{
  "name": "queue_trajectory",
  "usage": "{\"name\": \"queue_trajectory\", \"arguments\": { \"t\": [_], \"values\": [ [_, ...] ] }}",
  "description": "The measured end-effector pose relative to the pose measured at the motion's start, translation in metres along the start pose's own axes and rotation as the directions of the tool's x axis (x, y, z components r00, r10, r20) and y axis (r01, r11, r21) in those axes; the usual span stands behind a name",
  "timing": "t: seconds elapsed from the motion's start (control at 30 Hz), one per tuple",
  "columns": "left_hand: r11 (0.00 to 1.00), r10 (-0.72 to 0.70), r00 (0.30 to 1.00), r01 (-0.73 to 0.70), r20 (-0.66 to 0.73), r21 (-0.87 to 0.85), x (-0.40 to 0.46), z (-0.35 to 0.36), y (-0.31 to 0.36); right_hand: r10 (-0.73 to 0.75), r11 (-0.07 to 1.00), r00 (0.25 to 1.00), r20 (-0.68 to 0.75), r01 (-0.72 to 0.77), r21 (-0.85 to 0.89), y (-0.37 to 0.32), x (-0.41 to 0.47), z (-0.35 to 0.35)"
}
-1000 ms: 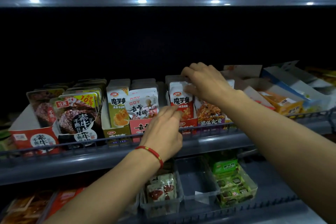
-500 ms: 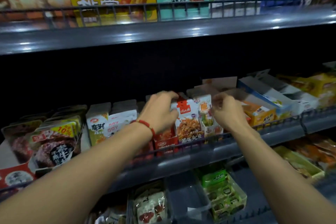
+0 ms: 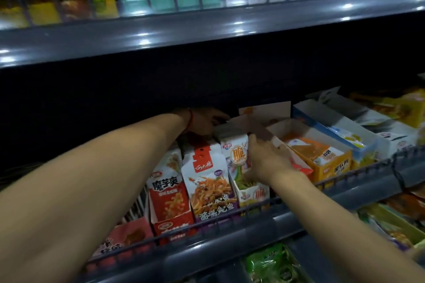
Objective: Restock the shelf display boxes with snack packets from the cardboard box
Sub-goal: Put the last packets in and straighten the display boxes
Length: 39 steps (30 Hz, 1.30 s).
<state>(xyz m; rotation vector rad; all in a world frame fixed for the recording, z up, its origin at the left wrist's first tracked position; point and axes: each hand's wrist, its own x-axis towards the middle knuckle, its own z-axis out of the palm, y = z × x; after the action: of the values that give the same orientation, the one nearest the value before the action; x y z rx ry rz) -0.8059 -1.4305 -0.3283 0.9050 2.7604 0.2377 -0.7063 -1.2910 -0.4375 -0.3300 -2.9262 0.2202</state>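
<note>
While the left hand (image 3: 202, 123) reaches behind the rows, grip unclear, packets (image 3: 236, 156) are clasped by the right hand (image 3: 264, 158); seating them squarely is judged next.

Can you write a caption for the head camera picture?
Two hands straighten snack packets on a shop shelf.
</note>
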Motion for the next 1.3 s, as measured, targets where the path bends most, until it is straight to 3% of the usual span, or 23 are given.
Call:
{"name": "queue_trajectory", "arguments": {
  "t": [0.2, 0.57, 0.8, 0.9, 0.97, 1.0, 1.07, 1.17, 1.3],
  "values": [
    [0.994, 0.023, 0.998, -0.017, 0.061, -0.105, 0.023, -0.007, -0.012, 0.011, 0.996, 0.999, -0.035, -0.007, 0.093, 0.004, 0.003, 0.007],
    [0.986, 0.167, 0.981, -0.164, -0.099, 0.042, 0.040, 0.001, -0.017, 0.005, 0.983, 1.000, 0.018, -0.009, 0.182, 0.009, 0.006, 0.005],
    [0.973, 0.215, 0.958, -0.193, -0.191, 0.127, -0.013, -0.014, -0.012, 0.038, 0.969, 0.998, 0.053, -0.050, 0.244, 0.008, -0.001, -0.006],
    [0.986, 0.159, 0.974, -0.149, -0.161, 0.074, -0.062, -0.010, -0.008, 0.076, 0.948, 0.988, -0.136, -0.029, 0.318, 0.003, -0.022, -0.017],
    [0.981, 0.162, 0.985, -0.154, -0.063, 0.119, -0.090, -0.003, -0.008, 0.071, 0.892, 0.945, -0.320, 0.083, 0.444, -0.008, -0.042, -0.018],
    [0.970, 0.174, 0.984, -0.168, -0.021, 0.177, -0.100, 0.001, -0.010, 0.039, 0.861, 0.938, -0.343, 0.143, 0.489, -0.016, -0.053, -0.018],
    [0.938, 0.154, 0.987, -0.161, 0.047, 0.307, -0.111, 0.012, -0.016, -0.050, 0.796, 0.969, -0.241, 0.184, 0.577, -0.033, -0.068, -0.014],
    [0.904, 0.067, 0.995, -0.089, 0.068, 0.417, -0.118, 0.027, -0.019, -0.103, 0.770, 0.995, -0.012, 0.088, 0.632, -0.054, -0.071, -0.003],
    [0.914, 0.029, 0.998, -0.004, -0.055, 0.406, -0.121, 0.033, -0.014, 0.009, 0.825, 0.998, -0.069, 0.031, 0.565, -0.078, -0.071, 0.017]
  ]
}}
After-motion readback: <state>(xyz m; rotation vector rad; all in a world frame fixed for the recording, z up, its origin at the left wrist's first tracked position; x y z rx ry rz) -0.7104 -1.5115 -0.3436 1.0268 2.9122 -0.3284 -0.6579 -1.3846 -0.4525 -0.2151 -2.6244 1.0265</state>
